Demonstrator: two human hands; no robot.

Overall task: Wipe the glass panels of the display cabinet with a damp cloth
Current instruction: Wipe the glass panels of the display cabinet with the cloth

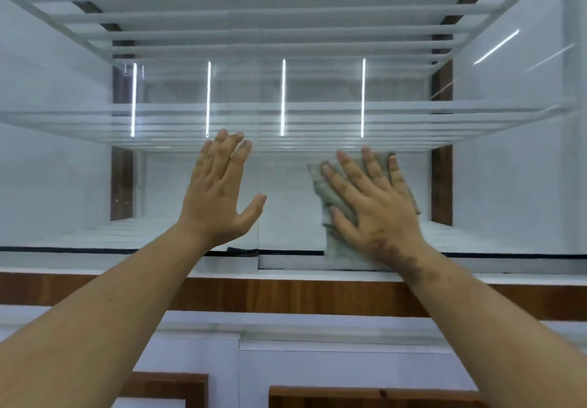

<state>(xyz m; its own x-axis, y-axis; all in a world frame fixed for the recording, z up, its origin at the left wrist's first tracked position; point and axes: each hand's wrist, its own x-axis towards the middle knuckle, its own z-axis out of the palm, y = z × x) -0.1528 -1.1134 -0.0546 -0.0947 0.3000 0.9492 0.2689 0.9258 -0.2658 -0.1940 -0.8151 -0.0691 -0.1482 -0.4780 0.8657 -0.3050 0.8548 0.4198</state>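
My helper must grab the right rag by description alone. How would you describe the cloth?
Look at the display cabinet's glass panel, right of its vertical seam. The right hand presses the cloth flat against the glass, just above the bottom rail. It is the only fabric there: a mottled grey-green rag; the left hand is bare.

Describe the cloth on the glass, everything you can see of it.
The cloth is a greyish-green, mottled rag, soft and slightly creased. It lies flat against the right glass panel, low down, its lower edge reaching the panel's bottom edge. The right hand presses on it with spread fingers and covers its middle, so only its edges show. The left hand does not touch it. Dampness cannot be judged.
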